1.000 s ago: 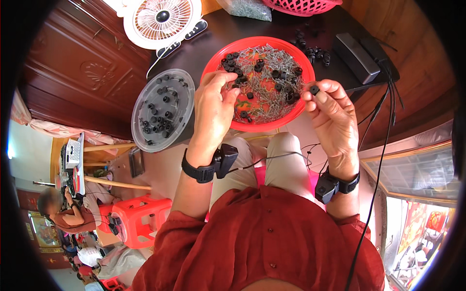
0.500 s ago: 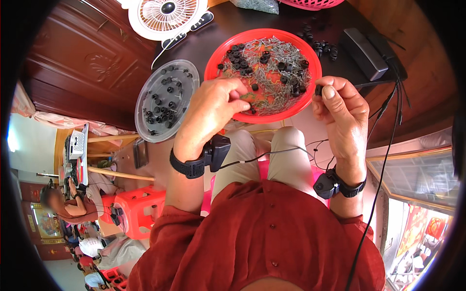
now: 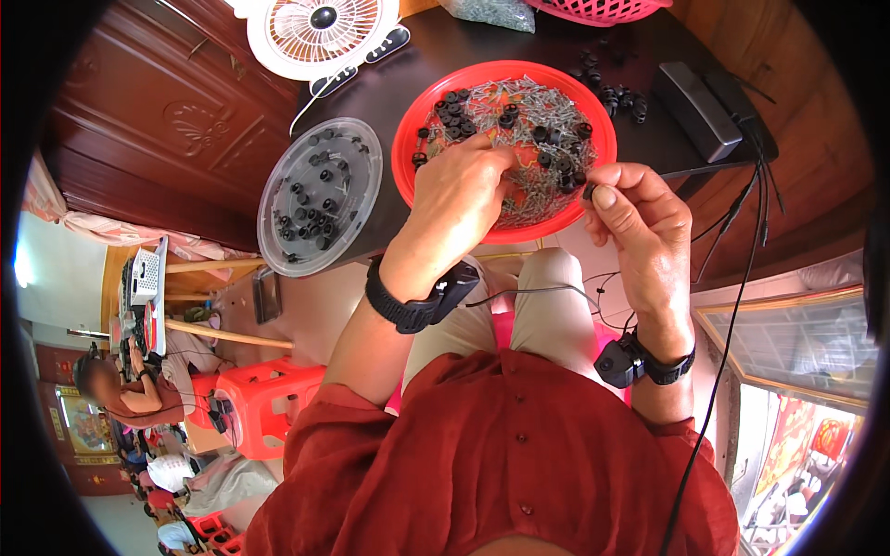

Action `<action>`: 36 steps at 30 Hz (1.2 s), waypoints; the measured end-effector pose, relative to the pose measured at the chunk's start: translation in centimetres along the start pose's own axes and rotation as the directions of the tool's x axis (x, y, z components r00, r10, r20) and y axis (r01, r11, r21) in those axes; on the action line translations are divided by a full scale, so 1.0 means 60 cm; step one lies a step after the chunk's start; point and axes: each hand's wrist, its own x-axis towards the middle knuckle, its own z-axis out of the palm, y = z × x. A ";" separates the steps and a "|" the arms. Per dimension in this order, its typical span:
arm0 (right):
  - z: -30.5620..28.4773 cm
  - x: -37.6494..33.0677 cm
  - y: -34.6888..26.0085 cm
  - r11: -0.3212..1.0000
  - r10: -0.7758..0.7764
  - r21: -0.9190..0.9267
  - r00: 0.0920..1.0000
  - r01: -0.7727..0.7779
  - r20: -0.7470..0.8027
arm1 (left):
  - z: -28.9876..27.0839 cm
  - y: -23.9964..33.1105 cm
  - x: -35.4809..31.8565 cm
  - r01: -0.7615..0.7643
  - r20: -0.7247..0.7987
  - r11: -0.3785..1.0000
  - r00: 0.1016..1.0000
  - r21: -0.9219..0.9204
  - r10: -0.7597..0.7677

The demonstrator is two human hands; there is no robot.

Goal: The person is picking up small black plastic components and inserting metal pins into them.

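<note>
My left hand reaches over the red round tray, its fingers bent down among the loose metal screws. The fingertips are hidden, so what they pinch cannot be made out. At the tray's right edge, my right hand pinches a small black cap between thumb and index finger. More black caps lie among the screws in several clusters. To the left, a clear round plastic lid holds small black pieces, some with pins sticking out.
A white fan stands at the back left of the dark table. Behind the tray are a clear bag and a pink basket. Black rings and a black box sit at right, with cables hanging down.
My left hand has moved right and further over the tray, into the screws. My right hand has shifted slightly left and down, still pinching the black cap.
</note>
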 end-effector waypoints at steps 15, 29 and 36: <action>0.009 0.006 0.031 0.997 0.061 -0.047 0.998 -0.061 -0.002 | 0.000 -0.025 -0.011 0.272 0.137 0.489 0.946 -0.829 -0.293; 0.010 -0.009 0.037 0.998 0.055 -0.020 0.998 -0.054 0.009 | -0.002 -0.027 -0.012 0.296 0.155 0.413 0.927 -0.861 -0.340; 0.004 -0.004 0.019 1.000 0.006 0.012 0.999 -0.005 -0.037 | 0.003 -0.039 -0.005 0.128 -0.207 0.875 0.946 -0.468 -0.249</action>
